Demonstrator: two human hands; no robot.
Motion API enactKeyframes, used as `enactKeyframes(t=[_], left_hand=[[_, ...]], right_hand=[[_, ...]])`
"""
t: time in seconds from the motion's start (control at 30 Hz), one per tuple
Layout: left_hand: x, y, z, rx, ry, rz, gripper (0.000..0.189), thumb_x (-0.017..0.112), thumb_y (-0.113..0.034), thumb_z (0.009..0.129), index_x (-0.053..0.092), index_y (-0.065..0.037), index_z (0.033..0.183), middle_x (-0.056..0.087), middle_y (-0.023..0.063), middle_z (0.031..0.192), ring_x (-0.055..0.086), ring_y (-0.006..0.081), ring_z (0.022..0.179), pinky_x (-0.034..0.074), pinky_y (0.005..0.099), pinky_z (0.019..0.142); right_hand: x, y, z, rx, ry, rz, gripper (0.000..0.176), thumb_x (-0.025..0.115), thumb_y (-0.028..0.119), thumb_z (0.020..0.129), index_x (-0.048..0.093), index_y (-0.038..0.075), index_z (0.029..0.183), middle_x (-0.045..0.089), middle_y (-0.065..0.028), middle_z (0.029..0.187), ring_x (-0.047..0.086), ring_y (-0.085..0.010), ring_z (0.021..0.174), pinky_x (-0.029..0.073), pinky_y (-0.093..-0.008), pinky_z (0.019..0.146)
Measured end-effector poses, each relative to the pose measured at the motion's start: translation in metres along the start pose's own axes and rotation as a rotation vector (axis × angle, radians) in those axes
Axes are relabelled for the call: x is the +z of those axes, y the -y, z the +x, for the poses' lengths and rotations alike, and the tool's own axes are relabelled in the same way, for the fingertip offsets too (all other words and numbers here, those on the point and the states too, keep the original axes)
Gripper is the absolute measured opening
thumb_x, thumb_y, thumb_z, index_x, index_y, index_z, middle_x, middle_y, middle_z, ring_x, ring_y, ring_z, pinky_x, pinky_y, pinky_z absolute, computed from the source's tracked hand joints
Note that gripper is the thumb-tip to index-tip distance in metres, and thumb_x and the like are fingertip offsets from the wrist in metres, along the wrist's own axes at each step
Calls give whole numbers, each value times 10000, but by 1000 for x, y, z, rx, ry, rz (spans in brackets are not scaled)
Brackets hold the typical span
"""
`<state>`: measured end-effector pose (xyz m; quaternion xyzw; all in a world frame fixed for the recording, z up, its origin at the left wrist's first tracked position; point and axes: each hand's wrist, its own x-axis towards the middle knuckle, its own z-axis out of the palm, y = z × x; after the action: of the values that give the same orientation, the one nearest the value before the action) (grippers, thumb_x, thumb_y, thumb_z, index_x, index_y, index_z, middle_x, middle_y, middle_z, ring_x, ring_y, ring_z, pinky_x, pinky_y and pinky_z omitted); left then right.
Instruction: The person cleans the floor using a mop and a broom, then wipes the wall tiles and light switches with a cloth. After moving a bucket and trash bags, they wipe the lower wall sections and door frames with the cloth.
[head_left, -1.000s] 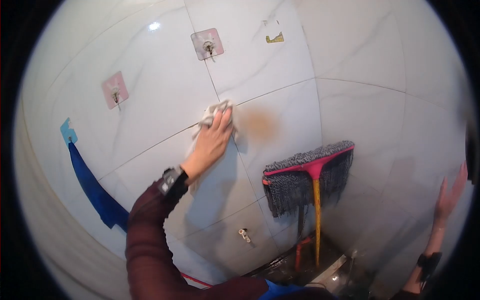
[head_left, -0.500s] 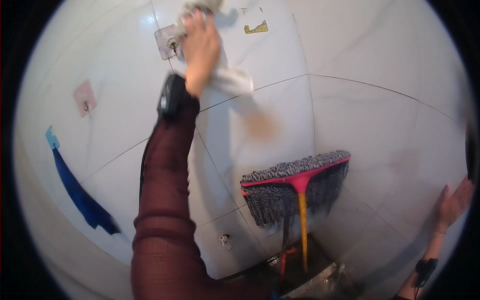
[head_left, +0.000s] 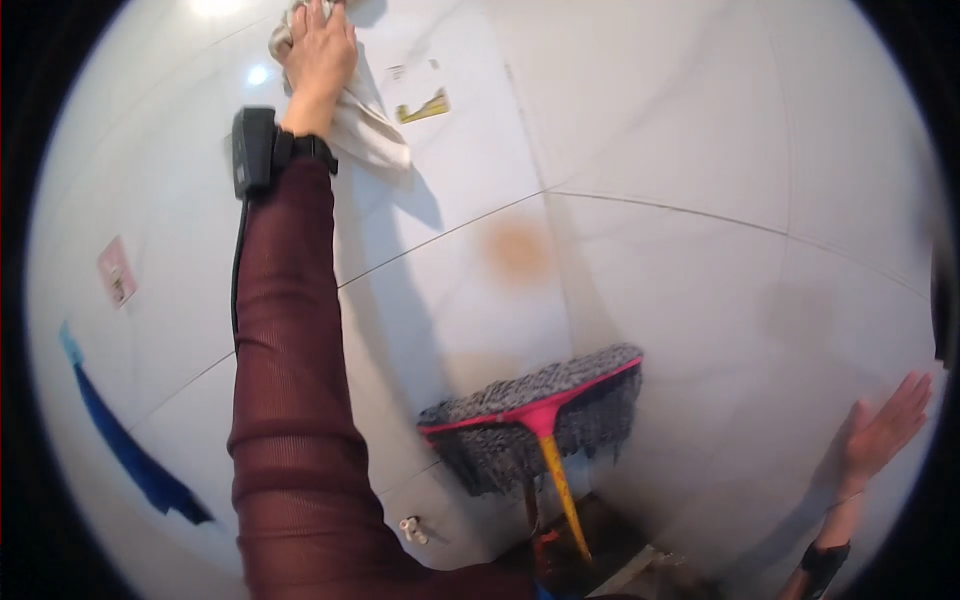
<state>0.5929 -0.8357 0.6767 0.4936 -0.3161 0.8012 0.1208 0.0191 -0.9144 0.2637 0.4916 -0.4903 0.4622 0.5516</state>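
Note:
My left hand point(head_left: 320, 58) is high on the tiled wall point(head_left: 660, 120), at the upper left of the head view. Its fingers are closed on a whitish cloth point(head_left: 372, 132), whose loose end hangs down to the right of the wrist. A torn yellow-and-white sticker point(head_left: 424, 105) is on the tiles just right of the cloth. At the lower right, my right hand point(head_left: 888, 428) lies flat against the wall, fingers stretched out, holding nothing.
A grey mop point(head_left: 530, 390) with a pink frame and yellow handle leans upside down at the lower centre. A small tap point(head_left: 413, 530) is left of it. At the far left are a pink hook plate point(head_left: 117, 272) and a hanging blue item point(head_left: 135, 450).
The view has shifted, so the mop and stickers appear lower and further left. My left hand with the cloth has moved up over the wall, covering the place of the nearer hook plate.

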Motion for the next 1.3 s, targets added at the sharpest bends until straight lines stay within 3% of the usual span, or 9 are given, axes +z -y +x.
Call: enactKeyframes(t=[0.17,0.23,0.3,0.43,0.53,0.7,0.9,1.1,1.3], left_hand=[[73,-90,24,188,126,-55,400,422,-312,877,438,-217,1266,318,59,1397,299,255,1280,305,569,944],[59,-158,-9,182,222,-119,413,432,-289,870,447,-142,1257,338,73,1379,338,249,1248,323,557,926],[41,-202,-68,141,14,-33,378,440,-148,794,527,6,1128,401,205,1303,428,306,1158,434,399,774],[-45,-238,-224,441,427,-252,446,455,-118,758,490,38,1175,309,288,1333,369,373,1211,415,478,849],[-56,-198,-223,693,665,-609,388,456,-97,746,541,-50,1121,398,215,1281,424,322,1163,404,452,839],[15,-111,-42,227,93,-333,373,440,-95,786,538,-131,1143,455,87,1266,432,229,1174,430,429,813],[66,-133,64,-62,310,-429,443,409,-113,823,417,-105,1266,414,72,1321,367,241,1228,357,485,921],[67,-176,16,-127,239,-582,461,471,-58,735,407,-10,1189,469,138,1213,458,316,1098,379,478,877],[-20,-233,-183,93,298,-759,363,436,-26,749,457,43,1105,518,209,1078,488,335,1032,387,417,875]], right_hand=[[-1,0,1,-4,45,-15,663,288,524,899,185,104,1402,181,-91,1455,161,-270,1343,134,-467,1071],[0,-1,-4,2,58,-25,672,288,528,897,191,93,1400,180,-94,1455,161,-273,1343,131,-464,1072],[-2,-3,-3,-12,64,6,679,291,530,896,197,80,1397,185,-97,1454,160,-276,1343,119,-458,1074],[-1,-2,-6,9,64,9,685,298,525,895,195,69,1395,187,-115,1451,158,-286,1343,105,-456,1076],[-3,-5,-6,17,84,51,683,303,513,896,197,56,1392,181,-132,1450,152,-300,1343,89,-460,1077],[-1,-6,-8,22,128,40,689,301,503,894,205,26,1383,178,-163,1443,142,-327,1341,77,-478,1073],[-2,-7,-12,29,154,15,703,309,515,886,222,17,1375,205,-181,1430,169,-348,1329,95,-489,1070],[-4,-7,-19,46,189,10,693,320,505,889,228,16,1373,221,-179,1425,187,-349,1324,103,-482,1072],[-1,-3,-16,28,82,25,676,323,514,892,209,75,1393,187,-107,1453,155,-282,1344,112,-448,1075]])
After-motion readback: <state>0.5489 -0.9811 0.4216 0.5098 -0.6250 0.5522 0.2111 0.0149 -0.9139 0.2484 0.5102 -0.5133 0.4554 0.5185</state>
